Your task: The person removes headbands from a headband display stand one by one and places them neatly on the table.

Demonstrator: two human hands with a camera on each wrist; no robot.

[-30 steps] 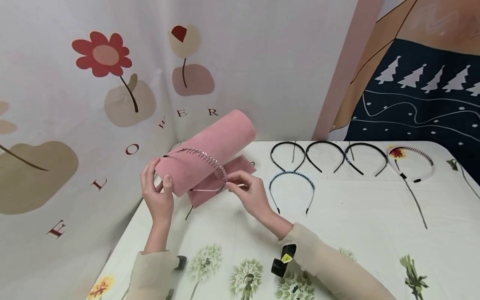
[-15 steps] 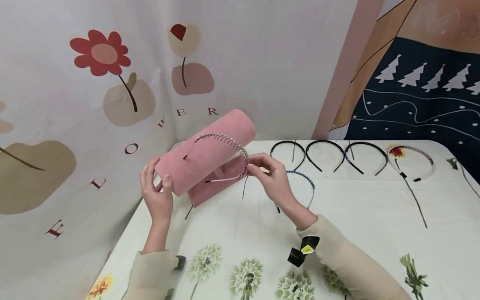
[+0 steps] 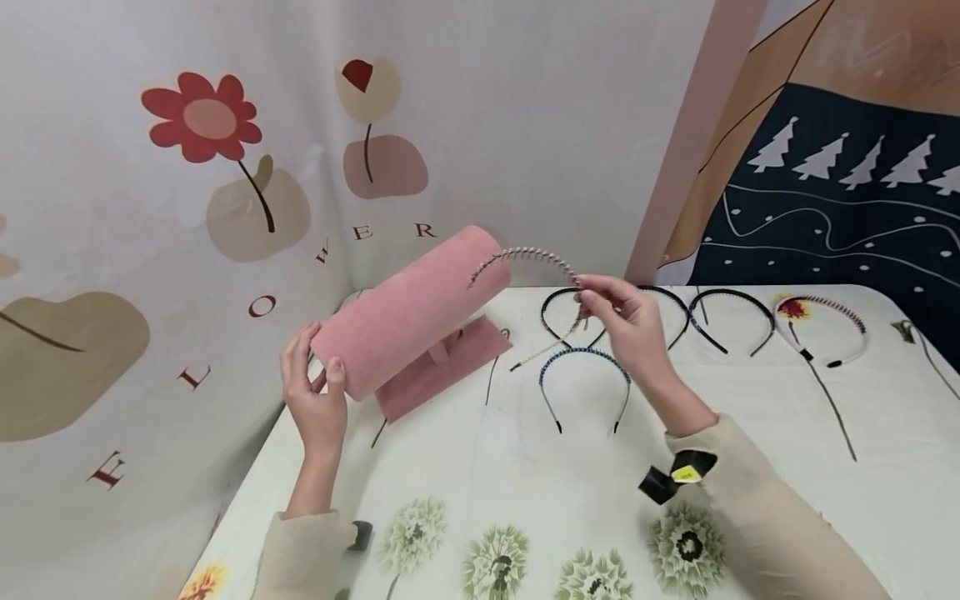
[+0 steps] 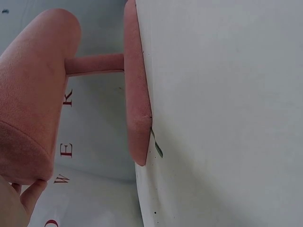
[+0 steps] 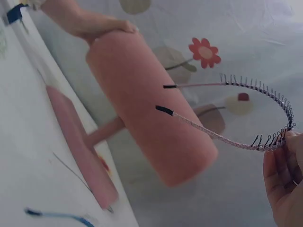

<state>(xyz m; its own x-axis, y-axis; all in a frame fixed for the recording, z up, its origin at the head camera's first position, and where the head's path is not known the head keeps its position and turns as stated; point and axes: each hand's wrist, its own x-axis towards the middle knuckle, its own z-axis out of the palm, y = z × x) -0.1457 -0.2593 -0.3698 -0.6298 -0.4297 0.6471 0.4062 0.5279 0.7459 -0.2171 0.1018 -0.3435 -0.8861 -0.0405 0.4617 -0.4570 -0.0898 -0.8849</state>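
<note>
A pink velvety headband stand [image 3: 412, 312], a padded roll on a short post and a flat base [image 3: 465, 377], stands tilted across the left of the table. My left hand [image 3: 315, 404] grips the roll's near end, thumb on one side and fingers on the other. Off the roll's far end, my right hand [image 3: 626, 325] pinches a beaded silvery-pink headband [image 3: 536, 253] by its side. In the right wrist view this headband [image 5: 213, 135] shows small wire loops along its inner curve and black tips, which point toward the roll.
Several headbands lie on the table to the right: black ones [image 3: 731, 292] in a row, a pale one [image 3: 834, 302] at the row's end, and a blue one [image 3: 584, 353] nearer me. A flower-printed curtain [image 3: 562, 125] hangs right behind the table.
My right hand has drawn the beaded headband rightward off the roll, and it now overlaps only the roll's far end in the head view. My left hand has stayed on the stand.
</note>
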